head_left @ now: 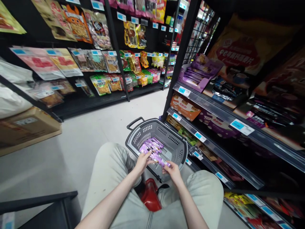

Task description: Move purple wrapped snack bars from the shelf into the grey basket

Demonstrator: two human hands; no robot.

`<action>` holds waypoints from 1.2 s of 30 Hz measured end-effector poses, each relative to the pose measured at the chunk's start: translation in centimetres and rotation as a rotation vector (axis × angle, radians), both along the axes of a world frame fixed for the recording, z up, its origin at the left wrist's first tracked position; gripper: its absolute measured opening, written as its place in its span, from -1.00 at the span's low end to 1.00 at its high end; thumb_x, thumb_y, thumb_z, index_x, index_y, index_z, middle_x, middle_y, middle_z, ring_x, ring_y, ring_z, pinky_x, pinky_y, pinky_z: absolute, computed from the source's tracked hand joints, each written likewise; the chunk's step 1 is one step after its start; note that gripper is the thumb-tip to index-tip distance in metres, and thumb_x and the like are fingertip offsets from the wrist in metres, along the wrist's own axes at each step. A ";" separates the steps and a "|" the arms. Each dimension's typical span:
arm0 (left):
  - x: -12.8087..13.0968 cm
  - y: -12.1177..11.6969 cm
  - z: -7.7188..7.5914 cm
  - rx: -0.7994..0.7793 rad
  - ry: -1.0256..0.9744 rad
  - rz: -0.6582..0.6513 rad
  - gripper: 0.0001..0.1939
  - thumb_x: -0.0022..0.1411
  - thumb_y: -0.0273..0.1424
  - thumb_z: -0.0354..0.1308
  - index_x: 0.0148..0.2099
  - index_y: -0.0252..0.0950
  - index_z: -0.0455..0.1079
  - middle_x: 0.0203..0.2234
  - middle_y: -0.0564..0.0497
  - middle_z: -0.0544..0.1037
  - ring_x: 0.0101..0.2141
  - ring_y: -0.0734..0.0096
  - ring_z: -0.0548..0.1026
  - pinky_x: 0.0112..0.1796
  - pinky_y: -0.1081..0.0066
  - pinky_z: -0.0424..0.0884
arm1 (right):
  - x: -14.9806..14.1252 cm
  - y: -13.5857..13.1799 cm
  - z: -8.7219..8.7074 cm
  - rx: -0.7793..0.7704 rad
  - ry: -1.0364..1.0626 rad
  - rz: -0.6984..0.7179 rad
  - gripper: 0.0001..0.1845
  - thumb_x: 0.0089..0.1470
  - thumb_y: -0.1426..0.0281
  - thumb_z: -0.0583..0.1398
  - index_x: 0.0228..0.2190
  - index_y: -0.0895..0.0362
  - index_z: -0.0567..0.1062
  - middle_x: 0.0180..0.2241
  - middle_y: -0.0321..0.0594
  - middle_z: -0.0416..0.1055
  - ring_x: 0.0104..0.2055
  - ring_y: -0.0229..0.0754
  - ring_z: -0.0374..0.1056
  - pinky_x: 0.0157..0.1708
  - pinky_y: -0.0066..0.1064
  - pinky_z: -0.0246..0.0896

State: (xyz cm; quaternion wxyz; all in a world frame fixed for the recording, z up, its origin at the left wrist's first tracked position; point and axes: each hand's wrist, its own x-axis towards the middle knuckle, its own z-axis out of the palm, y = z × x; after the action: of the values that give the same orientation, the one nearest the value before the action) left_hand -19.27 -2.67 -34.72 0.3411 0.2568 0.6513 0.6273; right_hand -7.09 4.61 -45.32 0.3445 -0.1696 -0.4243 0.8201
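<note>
A purple snack sachet (157,159) is stretched between my hands, over the near side of a grey shopping basket (177,144). My left hand (142,162) is closed on its left end, with thumb and fingers pinching. On the right end, the fingers of my right hand (172,170) pinch the wrapper. More purple sachets (152,144) lie inside the basket, under and behind the held one. The basket stands on the floor in front of my knees, its handle (135,123) sticking out at the far left. A red object (150,195) is between my legs.
Shelves on the right (214,105) hold boxes and bags, including an open purple box of sachets (196,73). Hanging snack bags (96,28) fill the black racks ahead. A cardboard box (28,130) sits at left, and a black frame (38,202) juts in at lower left.
</note>
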 end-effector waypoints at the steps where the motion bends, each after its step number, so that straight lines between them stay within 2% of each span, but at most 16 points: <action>1: 0.0 0.0 0.0 0.011 -0.011 0.001 -0.53 -0.05 -0.16 0.27 -0.21 -0.45 0.38 -0.56 0.01 0.45 -0.57 0.51 0.41 -0.48 0.45 0.47 | 0.0 0.1 0.0 -0.036 0.020 -0.005 -0.43 -0.46 0.02 0.35 -0.43 0.16 0.42 -0.61 -0.27 0.37 -0.60 -0.19 0.31 -0.55 -0.32 0.31; 5: -0.1 0.0 0.3 0.062 -0.079 0.002 -0.60 0.10 -0.22 0.16 -0.11 -0.43 0.35 -0.53 -0.01 0.46 -0.54 0.49 0.44 -0.39 0.33 0.51 | 0.3 0.4 0.0 -0.165 0.083 -0.011 -0.43 -0.47 0.07 0.37 -0.43 0.18 0.43 -0.59 -0.27 0.37 -0.58 -0.23 0.31 -0.52 -0.37 0.31; 9: -0.2 0.0 0.7 0.105 -0.117 0.062 -0.68 0.16 -0.30 0.09 -0.12 -0.44 0.33 -0.49 -0.05 0.49 -0.50 0.44 0.48 -0.35 0.26 0.52 | 0.6 0.8 -0.3 -0.195 0.113 -0.021 -0.45 -0.43 0.09 0.37 -0.41 0.21 0.46 -0.57 -0.25 0.39 -0.55 -0.22 0.32 -0.49 -0.36 0.32; 14: -0.1 0.0 0.8 0.073 -0.038 0.095 -0.74 0.17 -0.31 0.03 -0.18 -0.41 0.32 -0.37 -0.09 0.49 -0.41 0.43 0.49 -0.31 0.28 0.51 | 0.6 1.0 -0.2 -0.201 0.091 -0.049 -0.44 -0.44 0.06 0.36 -0.42 0.20 0.47 -0.58 -0.21 0.42 -0.54 -0.17 0.35 -0.48 -0.34 0.31; 18: -0.8 -0.2 0.8 -0.050 0.111 0.122 -0.70 0.19 -0.26 -0.02 -0.12 -0.36 0.28 -0.24 -0.10 0.46 -0.38 0.47 0.47 -0.33 0.38 0.48 | 0.8 1.8 -0.7 -0.148 -0.034 -0.118 -0.47 -0.45 0.00 0.32 -0.53 0.16 0.40 -0.61 -0.18 0.42 -0.62 -0.15 0.32 -0.56 -0.31 0.28; 20: -1.6 -0.4 0.8 -0.175 0.223 0.150 -0.65 0.19 -0.23 -0.06 -0.04 -0.31 0.23 -0.20 -0.10 0.44 -0.40 0.47 0.47 -0.37 0.41 0.45 | 1.2 2.6 -1.5 -0.126 -0.113 -0.193 -0.49 -0.45 -0.02 0.28 -0.58 0.14 0.34 -0.61 -0.16 0.43 -0.66 -0.16 0.30 -0.64 -0.35 0.22; 22: -2.3 -0.7 0.6 -0.345 0.362 0.155 -0.61 0.13 -0.23 0.01 -0.01 -0.28 0.20 -0.24 -0.09 0.46 -0.42 0.42 0.47 -0.38 0.40 0.41 | 1.9 3.4 -2.5 -0.072 -0.234 -0.271 -0.56 -0.35 0.00 0.22 -0.58 0.12 0.33 -0.60 -0.14 0.44 -0.69 -0.17 0.27 -0.68 -0.38 0.16; 25: -2.4 -1.1 -0.4 -0.596 0.582 0.033 -0.67 -0.08 -0.34 0.19 -0.19 -0.27 0.33 -0.43 -0.04 0.48 -0.32 0.22 0.47 -0.25 0.31 0.35 | 2.8 4.1 -3.9 0.151 -0.595 -0.300 -0.78 -0.12 0.20 0.12 -0.59 0.10 0.35 -0.61 -0.16 0.44 -0.68 -0.19 0.28 -0.59 -0.39 0.15; 27: -1.8 -1.5 -1.2 -0.725 0.688 -0.123 -0.74 -0.20 -0.39 0.24 -0.34 -0.27 0.38 -0.50 -0.04 0.49 -0.25 0.08 0.46 -0.17 0.24 0.31 | 2.9 4.3 -4.4 0.307 -0.868 -0.276 -0.83 -0.05 0.34 0.08 -0.59 0.10 0.38 -0.56 -0.08 0.46 -0.55 -0.14 0.37 -0.48 -0.37 0.16; 29: -1.0 -1.9 -1.9 -0.832 0.757 -0.276 -0.76 -0.28 -0.40 0.26 -0.42 -0.27 0.40 -0.50 -0.08 0.51 -0.24 -0.03 0.47 -0.15 0.17 0.30 | 2.3 4.3 -4.3 0.374 -1.019 -0.259 -0.82 -0.02 0.40 0.06 -0.56 0.14 0.42 -0.45 0.07 0.47 -0.37 -0.02 0.42 -0.41 -0.33 0.15; 32: -0.1 -2.4 -2.2 -0.949 0.860 -0.418 -0.74 -0.27 -0.40 0.25 -0.39 -0.29 0.43 -0.39 -0.18 0.54 -0.20 -0.11 0.47 -0.15 0.10 0.30 | 0.2 4.8 -3.3 0.388 -1.016 -0.244 -0.80 0.00 0.42 0.05 -0.50 0.18 0.45 -0.35 0.18 0.46 -0.25 0.08 0.41 -0.37 -0.28 0.15; 36: 0.3 -2.6 -1.2 -1.008 1.024 -0.484 -0.65 -0.07 -0.38 0.11 -0.17 -0.34 0.43 -0.20 -0.32 0.51 -0.10 -0.12 0.44 -0.11 0.05 0.30 | -3.9 6.7 -0.3 0.417 -0.887 -0.250 -0.82 -0.02 0.47 0.05 -0.54 0.14 0.44 -0.39 0.00 0.49 -0.25 -0.02 0.42 -0.32 -0.34 0.19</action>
State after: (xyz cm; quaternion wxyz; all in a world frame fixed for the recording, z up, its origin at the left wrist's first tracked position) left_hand -18.95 -5.26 -35.90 0.2004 0.4646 0.8618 -0.0363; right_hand -11.00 11.29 -45.62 0.2533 -0.4787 -0.6611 0.5193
